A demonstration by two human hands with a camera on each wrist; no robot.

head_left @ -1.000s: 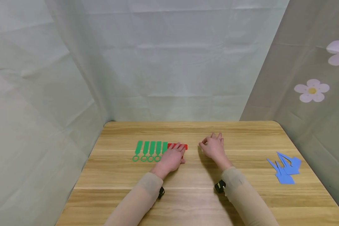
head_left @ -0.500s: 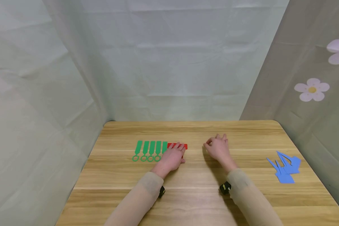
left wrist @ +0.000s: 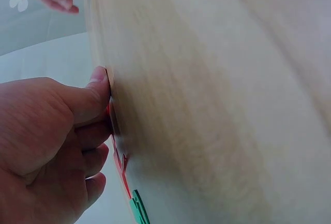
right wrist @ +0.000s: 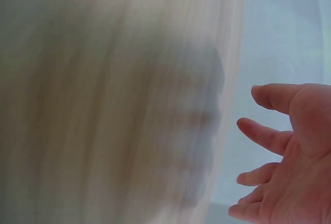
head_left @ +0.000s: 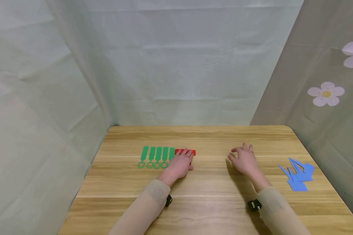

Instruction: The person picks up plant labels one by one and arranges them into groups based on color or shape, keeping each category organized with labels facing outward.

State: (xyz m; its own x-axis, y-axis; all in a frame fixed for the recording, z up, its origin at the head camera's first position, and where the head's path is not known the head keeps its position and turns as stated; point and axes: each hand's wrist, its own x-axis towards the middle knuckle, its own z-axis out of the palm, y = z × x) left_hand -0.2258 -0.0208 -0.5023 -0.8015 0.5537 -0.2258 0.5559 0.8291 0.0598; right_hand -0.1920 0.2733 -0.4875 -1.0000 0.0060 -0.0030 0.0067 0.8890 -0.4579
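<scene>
My left hand (head_left: 180, 164) rests on flat red pieces (head_left: 191, 152) at the right end of a row of flat green pieces (head_left: 158, 154). Each green piece has a straight bar and a ring at its near end. The hand covers most of the red and part of the row. In the left wrist view, thumb and fingertips touch the tabletop beside a thin red edge (left wrist: 124, 176), with a green piece (left wrist: 137, 206) beyond it. My right hand (head_left: 245, 159) hovers above the table to the right, holding nothing. Its fingers are spread apart in the right wrist view.
Flat blue pieces (head_left: 297, 184) with pointed prongs lie overlapping near the right edge of the wooden table (head_left: 211, 209). Pale curtains (head_left: 179, 81) surround the back and sides, with flowers printed on the right one. A small dark device (head_left: 254, 205) sits at my right wrist.
My right hand has moved rightward, away from the red pieces, and its thumb and forefinger have parted a little. The left hand stays in place, as do the green and blue pieces.
</scene>
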